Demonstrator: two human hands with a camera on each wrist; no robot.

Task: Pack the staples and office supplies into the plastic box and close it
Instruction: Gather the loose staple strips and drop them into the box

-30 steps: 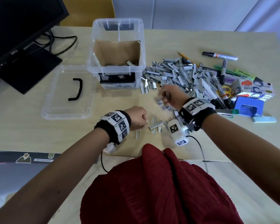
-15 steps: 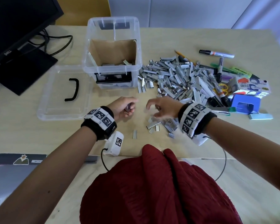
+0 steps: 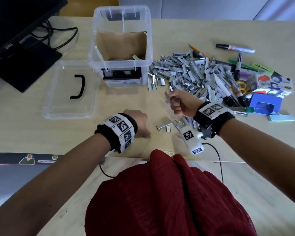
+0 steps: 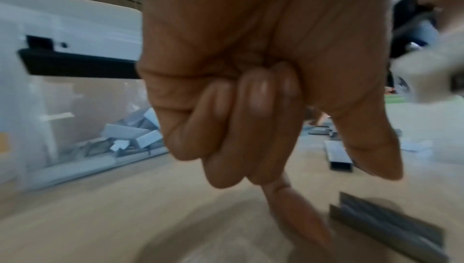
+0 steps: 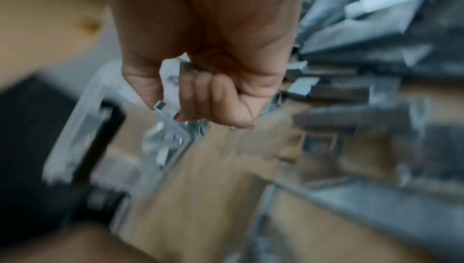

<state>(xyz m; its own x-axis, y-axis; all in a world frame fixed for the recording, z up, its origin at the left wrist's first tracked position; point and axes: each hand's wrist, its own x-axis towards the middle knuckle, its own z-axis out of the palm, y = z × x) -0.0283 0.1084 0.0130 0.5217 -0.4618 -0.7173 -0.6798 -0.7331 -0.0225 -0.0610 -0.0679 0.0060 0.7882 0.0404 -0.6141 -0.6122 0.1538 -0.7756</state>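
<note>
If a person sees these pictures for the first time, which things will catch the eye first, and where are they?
First comes the big grey heap of staple strips spread on the table, right of the open clear plastic box. Next is the right hand, raised near the heap and gripping a bunch of staples, while the left hand reaches down to a single strip. The lid lies flat, left of the box.

Before you: a pale wooden table point(image 3: 177, 29) with light grain, a second pale wooden surface point(image 3: 262, 193) butting its near edge. At your far left, a black flat monitor point(image 3: 15, 17) on a black slab base point(image 3: 24, 65). Behind, a plain grey-white wall point(image 3: 203, 7), evenly lit.
</note>
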